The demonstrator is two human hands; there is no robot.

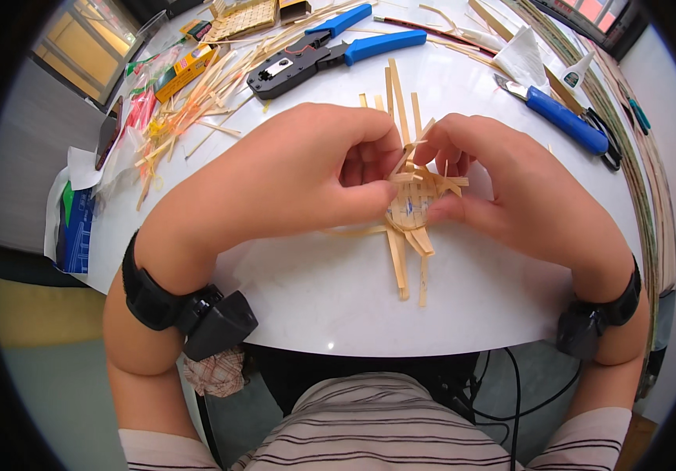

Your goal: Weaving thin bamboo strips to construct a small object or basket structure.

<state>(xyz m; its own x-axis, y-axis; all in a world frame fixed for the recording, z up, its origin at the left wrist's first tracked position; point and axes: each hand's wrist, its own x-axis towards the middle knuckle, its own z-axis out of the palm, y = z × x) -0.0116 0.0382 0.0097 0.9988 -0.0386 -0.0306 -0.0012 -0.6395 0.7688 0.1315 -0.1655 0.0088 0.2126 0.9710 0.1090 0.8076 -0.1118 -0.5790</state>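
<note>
Pinching the small woven bamboo-strip disc (410, 206) at frame centre, left hand (291, 177) and right hand (522, 192) clamp it from opposite sides; its loose strips run top-to-bottom.

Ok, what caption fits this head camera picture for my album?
Both hands, left hand and right hand, pinch a small woven straw piece above a white table.

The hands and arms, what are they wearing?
Both forearms are bare, with no sleeves and no gloves. The left hand has a wide black strap round its wrist with a chunky black box fixed to it. The right hand wears a matching black strap with a smaller black box. No rings show.
</note>
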